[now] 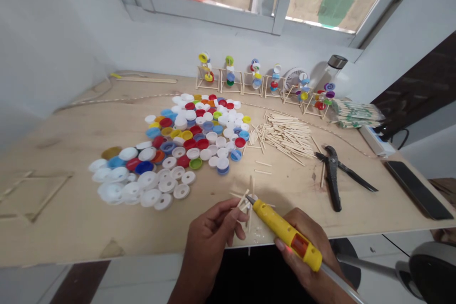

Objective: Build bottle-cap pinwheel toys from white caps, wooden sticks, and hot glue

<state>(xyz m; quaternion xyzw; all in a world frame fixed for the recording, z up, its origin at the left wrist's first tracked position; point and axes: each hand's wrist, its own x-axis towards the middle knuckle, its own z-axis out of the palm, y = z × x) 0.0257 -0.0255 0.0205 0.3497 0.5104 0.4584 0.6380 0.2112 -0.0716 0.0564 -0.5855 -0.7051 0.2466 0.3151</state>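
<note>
My right hand point(309, 242) is wrapped round a yellow hot glue gun point(281, 223) with a clear glue stick point(338, 282) coming out of its back end. The gun's dark nozzle points at small wooden sticks in front of my left hand point(221, 228). Between its thumb and fingers, my left hand pinches a wooden stick point(243, 198). Just beyond the nozzle, more sticks lie crosswise, one of them an upright stick point(253, 184); a small white piece at their middle is mostly hidden by the nozzle.
Bottle caps point(188, 140) in many colours cover the middle left. A stick pile point(288, 135), pliers point(333, 175) and a phone point(418, 190) lie to the right. Along the wall stand several stick frames with cap wheels point(230, 76), a small fan point(295, 78) and a bottle point(329, 73).
</note>
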